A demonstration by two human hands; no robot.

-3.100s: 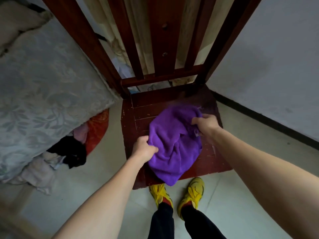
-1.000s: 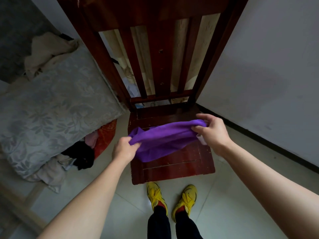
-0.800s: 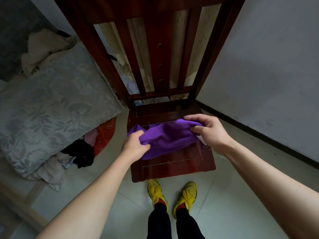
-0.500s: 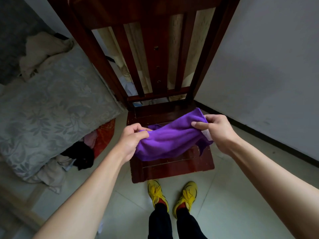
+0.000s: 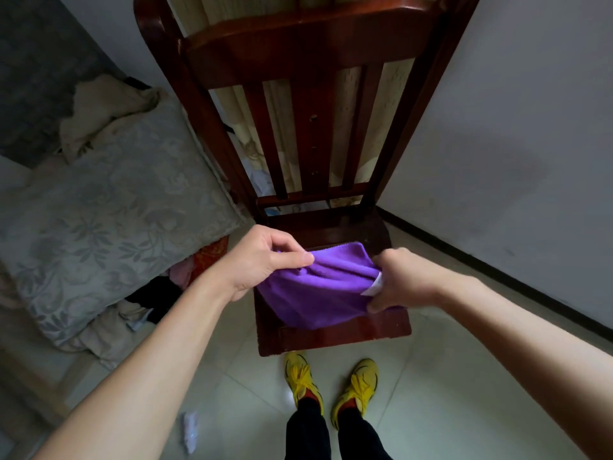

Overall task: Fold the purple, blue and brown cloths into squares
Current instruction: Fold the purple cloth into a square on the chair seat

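A purple cloth [image 5: 318,290] hangs doubled over the seat of a dark red wooden chair [image 5: 335,336]. My left hand [image 5: 262,257] pinches its upper left edge between thumb and fingers. My right hand [image 5: 401,280] grips the cloth's right edge, where a small white label shows. The cloth's lower fold sags toward the seat's front. No blue or brown cloth is in view.
The chair's tall slatted back [image 5: 311,127] rises just behind the seat. A grey patterned cushion [image 5: 99,227] with loose clothes lies on the left. A white wall [image 5: 514,144] runs along the right. My yellow shoes [image 5: 331,386] stand on the tiled floor before the chair.
Both hands have come closer together and lower over the seat. The cloth, stretched wide a second ago, now hangs shorter and doubled between them. My view has tilted upward.
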